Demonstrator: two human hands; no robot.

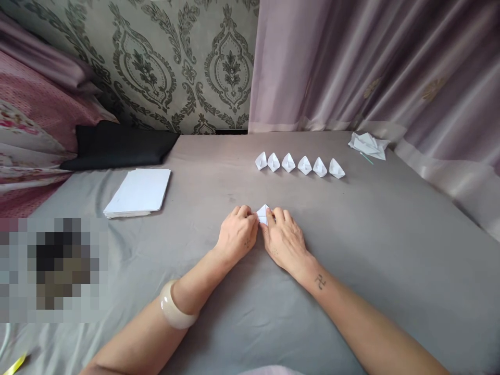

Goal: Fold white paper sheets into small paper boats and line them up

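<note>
A small folded piece of white paper [263, 214] with creases and a pointed top lies between my two hands on the grey sheet. My left hand [239, 232] is closed at its left edge, fingers curled and pressed together. From the other side, my right hand [284, 237] grips the paper with thumb and forefinger on its right edge. Both hands partly cover it. Beyond them stands a row of several small folded white paper boats [288, 163], side by side.
A stack of white paper sheets [138, 191] lies to the left, with a black folded cloth [121, 146] behind it. Crumpled white paper [369, 145] and a thin green stick [366, 158] lie at the far right. Purple curtains [351, 62] border the back right.
</note>
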